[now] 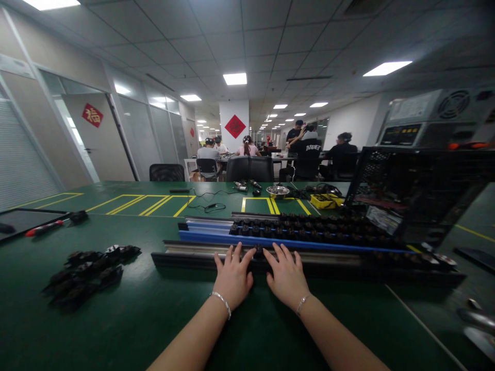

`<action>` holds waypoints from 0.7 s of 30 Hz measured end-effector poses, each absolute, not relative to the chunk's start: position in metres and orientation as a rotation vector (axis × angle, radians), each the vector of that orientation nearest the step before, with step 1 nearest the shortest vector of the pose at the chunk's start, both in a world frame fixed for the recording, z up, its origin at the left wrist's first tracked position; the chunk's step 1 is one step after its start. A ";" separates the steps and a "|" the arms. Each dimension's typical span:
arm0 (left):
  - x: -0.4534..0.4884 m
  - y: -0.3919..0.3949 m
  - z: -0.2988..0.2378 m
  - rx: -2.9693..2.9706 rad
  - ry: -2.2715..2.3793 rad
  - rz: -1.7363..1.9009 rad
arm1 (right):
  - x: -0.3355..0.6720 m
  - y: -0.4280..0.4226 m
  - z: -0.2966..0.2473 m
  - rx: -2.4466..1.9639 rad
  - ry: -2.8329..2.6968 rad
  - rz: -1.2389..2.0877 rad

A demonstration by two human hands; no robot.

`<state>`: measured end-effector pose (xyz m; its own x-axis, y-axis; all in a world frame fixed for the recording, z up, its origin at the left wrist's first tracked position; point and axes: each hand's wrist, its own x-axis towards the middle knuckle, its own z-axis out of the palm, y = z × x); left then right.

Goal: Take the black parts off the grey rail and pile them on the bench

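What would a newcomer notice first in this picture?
The left hand and right hand lie spread side by side on a long dark rail mid-table. Rows of small black parts fill the rails behind them, and a loose pile sits on the green table at left.

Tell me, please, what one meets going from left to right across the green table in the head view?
Red-handled tool → pile of small black parts → left hand → right hand → open black computer case.
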<state>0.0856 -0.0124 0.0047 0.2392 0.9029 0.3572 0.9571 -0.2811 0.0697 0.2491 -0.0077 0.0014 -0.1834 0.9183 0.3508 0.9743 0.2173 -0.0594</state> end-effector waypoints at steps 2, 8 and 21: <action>0.087 -0.013 0.006 -2.373 -1.753 -0.449 | 0.249 -0.008 0.002 -1.783 -2.184 -0.247; 0.091 -0.014 0.005 -2.372 -1.741 -0.375 | 0.245 -0.010 0.005 -1.819 -2.200 -0.233; 0.098 -0.013 0.004 -2.302 -1.765 -0.340 | 0.242 -0.008 0.004 -1.822 -2.203 -0.236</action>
<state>0.0979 -0.0131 0.0044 0.2514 0.9157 0.3136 0.9667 -0.2538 -0.0338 0.2417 -0.0082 0.0038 -0.1709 0.9352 0.3100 0.9797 0.1949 -0.0478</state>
